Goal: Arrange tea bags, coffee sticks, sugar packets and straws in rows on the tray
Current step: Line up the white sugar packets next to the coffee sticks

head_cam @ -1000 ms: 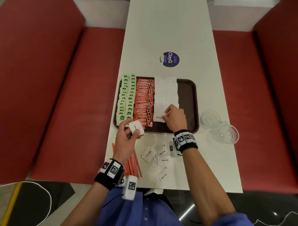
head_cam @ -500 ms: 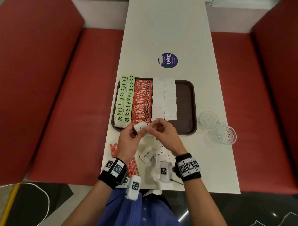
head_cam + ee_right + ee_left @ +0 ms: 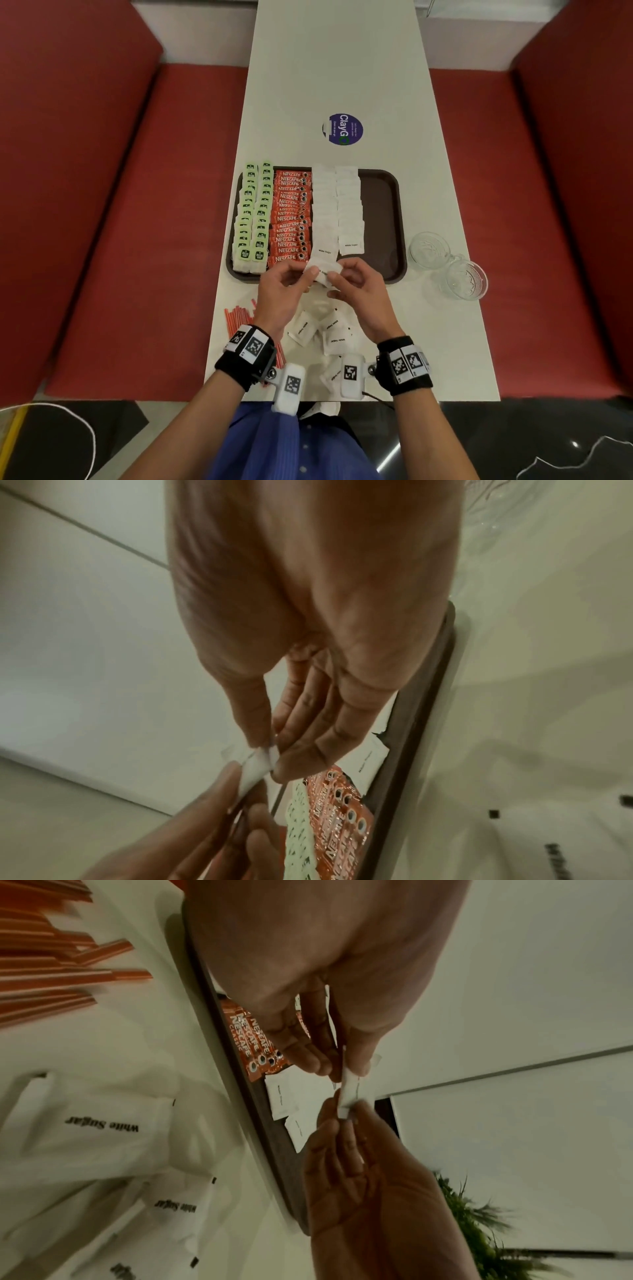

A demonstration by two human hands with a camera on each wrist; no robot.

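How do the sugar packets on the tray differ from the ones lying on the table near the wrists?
The sugar packets on the tray lie overlapped in two straight rows, all facing one way; the loose sugar packets on the table lie scattered at mixed angles. The tray group is sorted beside the coffee sticks; the table group is still waiting. Both are white and printed "White Sugar".
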